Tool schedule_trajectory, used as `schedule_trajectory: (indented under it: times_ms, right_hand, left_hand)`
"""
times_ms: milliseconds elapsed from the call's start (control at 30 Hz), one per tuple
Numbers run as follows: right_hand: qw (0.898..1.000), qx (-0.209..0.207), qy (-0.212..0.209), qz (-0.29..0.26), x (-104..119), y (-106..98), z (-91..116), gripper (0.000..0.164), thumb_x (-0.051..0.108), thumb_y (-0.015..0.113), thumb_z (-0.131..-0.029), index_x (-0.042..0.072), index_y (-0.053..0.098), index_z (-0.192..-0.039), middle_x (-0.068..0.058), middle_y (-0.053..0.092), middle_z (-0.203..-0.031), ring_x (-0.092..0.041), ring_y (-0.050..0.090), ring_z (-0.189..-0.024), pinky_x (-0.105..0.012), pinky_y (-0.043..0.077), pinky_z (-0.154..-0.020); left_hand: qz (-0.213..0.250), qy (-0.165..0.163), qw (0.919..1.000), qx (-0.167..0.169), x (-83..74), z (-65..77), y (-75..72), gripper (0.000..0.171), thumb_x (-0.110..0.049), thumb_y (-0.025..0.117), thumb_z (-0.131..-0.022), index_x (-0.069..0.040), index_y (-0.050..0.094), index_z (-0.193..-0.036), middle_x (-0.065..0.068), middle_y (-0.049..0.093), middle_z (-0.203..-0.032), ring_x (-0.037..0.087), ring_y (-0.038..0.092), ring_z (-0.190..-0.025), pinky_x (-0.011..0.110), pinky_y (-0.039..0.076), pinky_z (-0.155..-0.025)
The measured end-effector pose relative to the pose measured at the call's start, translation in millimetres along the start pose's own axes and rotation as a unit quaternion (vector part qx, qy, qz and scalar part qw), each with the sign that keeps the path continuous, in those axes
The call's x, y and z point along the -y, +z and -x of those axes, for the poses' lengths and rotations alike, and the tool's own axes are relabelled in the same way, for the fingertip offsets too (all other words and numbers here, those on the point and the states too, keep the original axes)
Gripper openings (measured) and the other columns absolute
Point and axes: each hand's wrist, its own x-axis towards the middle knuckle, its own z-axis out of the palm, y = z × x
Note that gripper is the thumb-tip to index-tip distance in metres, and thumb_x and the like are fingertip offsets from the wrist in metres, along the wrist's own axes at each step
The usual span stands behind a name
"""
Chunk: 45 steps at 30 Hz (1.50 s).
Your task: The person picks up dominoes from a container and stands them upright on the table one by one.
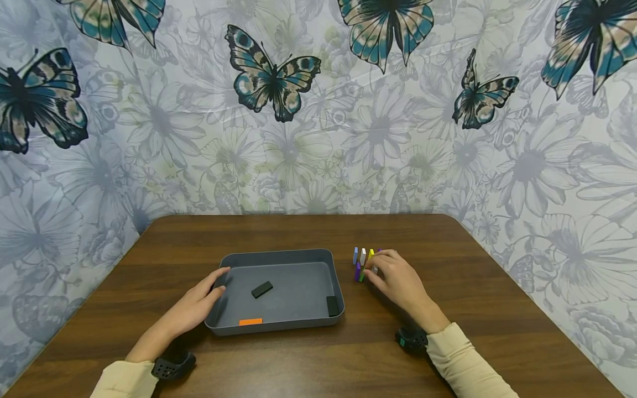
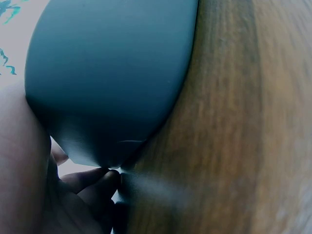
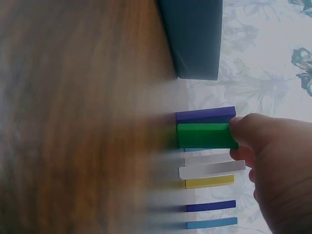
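Observation:
My right hand (image 1: 398,276) pinches a green domino (image 3: 204,135) by its top end between thumb and fingers. The domino stands upright at the near side of a small group. Around it stand purple (image 1: 357,271), blue (image 1: 355,255), white (image 1: 363,256) and yellow (image 1: 371,254) dominoes, some partly hidden by the fingers. My left hand (image 1: 196,304) holds the left side of a grey tray (image 1: 276,256), thumb and fingertip over the rim. From the left wrist, curled fingers (image 2: 100,190) show against the tray's outer wall.
Inside the tray lie a black domino (image 1: 261,289) near the middle, an orange one (image 1: 250,321) along the near wall and another black one (image 1: 332,305) against the right wall. The wooden table (image 1: 318,365) ends at a butterfly-print backdrop (image 1: 318,166).

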Motion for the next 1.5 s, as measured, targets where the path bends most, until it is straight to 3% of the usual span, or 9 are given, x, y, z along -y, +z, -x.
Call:
schedule_trajectory:
  times_ms: [333, 567, 867, 1133, 1333, 1500]
  right_hand:
    - [1.0, 0.022, -0.013, -0.008, -1.9, 0.5, -3.4, 0.015, 0.01, 0.08, -0.089, 0.013, 0.077, -0.104, 0.001, 0.078, -0.101, -0.023, 0.067, -0.111, -0.04, 0.059, -0.086]
    - [0.999, 0.037, -0.024, -0.01, -1.1, 1.1, -6.3, 0.023, 0.012, 0.082, -0.088, 0.011, 0.076, -0.11, 0.0, 0.077, -0.109, -0.023, 0.065, -0.113, -0.041, 0.058, -0.092]
    - [0.999, 0.021, -0.046, 0.0, 0.1, 2.3, -8.5, 0.024, 0.013, 0.084, -0.085, 0.011, 0.076, -0.108, -0.001, 0.075, -0.108, -0.024, 0.065, -0.112, -0.042, 0.058, -0.092]
    - [0.999, -0.006, -0.045, -0.016, 7.3, -7.3, -12.5, 0.027, 0.014, 0.081, -0.089, 0.01, 0.075, -0.115, -0.002, 0.073, -0.116, -0.023, 0.063, -0.116, -0.042, 0.057, -0.093]
    - [0.997, -0.026, -0.071, -0.03, 18.1, -14.7, -17.8, 0.029, 0.015, 0.082, -0.088, 0.013, 0.074, -0.116, -0.001, 0.071, -0.12, -0.022, 0.062, -0.119, -0.041, 0.056, -0.094]
    - [0.995, -0.018, -0.092, -0.045, 33.4, -20.3, -29.3, 0.03, 0.015, 0.08, -0.089, 0.014, 0.073, -0.118, 0.001, 0.07, -0.122, -0.02, 0.061, -0.119, -0.038, 0.055, -0.095]
  left_hand:
    - [0.002, -0.002, 1.0, -0.003, 0.8, 2.3, -0.7, 0.057, -0.03, 0.041, -0.112, -0.01, 0.026, -0.163, 0.025, 0.024, -0.167, 0.05, 0.028, -0.151, 0.07, 0.032, -0.113]
    - [0.002, -0.005, 1.0, -0.007, 1.3, 4.2, -1.2, 0.057, -0.03, 0.042, -0.112, -0.01, 0.026, -0.163, 0.025, 0.024, -0.167, 0.05, 0.027, -0.151, 0.07, 0.031, -0.114]
    - [0.013, -0.01, 0.9998, -0.004, 2.7, 7.0, -1.8, 0.058, -0.031, 0.041, -0.112, -0.01, 0.024, -0.163, 0.025, 0.022, -0.168, 0.05, 0.025, -0.151, 0.071, 0.03, -0.114]
    - [0.006, -0.001, 0.9999, -0.013, 2.4, 5.6, -2.5, 0.057, -0.031, 0.041, -0.112, -0.01, 0.026, -0.163, 0.025, 0.024, -0.168, 0.05, 0.025, -0.152, 0.07, 0.03, -0.114]
    - [0.006, 0.001, 0.9999, -0.009, 0.3, 4.9, -1.5, 0.057, -0.032, 0.04, -0.113, -0.012, 0.025, -0.164, 0.024, 0.022, -0.168, 0.049, 0.023, -0.153, 0.071, 0.029, -0.114]
    - [0.01, 0.002, 0.9999, -0.013, -0.8, 4.7, -0.9, 0.056, -0.031, 0.04, -0.113, -0.012, 0.026, -0.163, 0.023, 0.023, -0.168, 0.048, 0.024, -0.153, 0.07, 0.029, -0.115]
